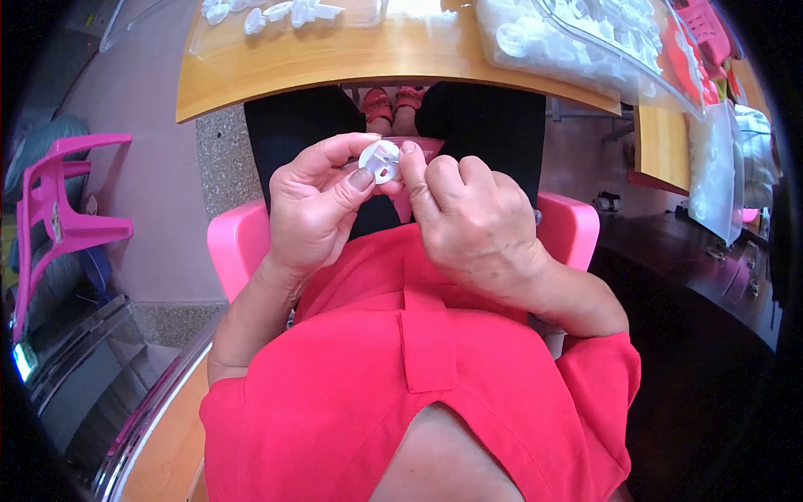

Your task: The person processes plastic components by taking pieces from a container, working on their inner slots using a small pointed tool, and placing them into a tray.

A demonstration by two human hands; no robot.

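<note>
Left hand [314,209]: grips a small white round cap [381,161].
Right hand [464,219]: pinches the cap's right edge.
Far: wooden table [335,63].

White disc's [381,161] lower rim behind fingertips; tabletop parts [276,12] cropped above

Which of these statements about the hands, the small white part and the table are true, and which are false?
1. Both hands hold one small round white part. True.
2. The left hand rests flat on the wooden table. False: it is raised over the lap, at the part.
3. More white parts lie on the table. True.
4. The right hand holds scissors. False: its fingertips touch only the part.
</note>
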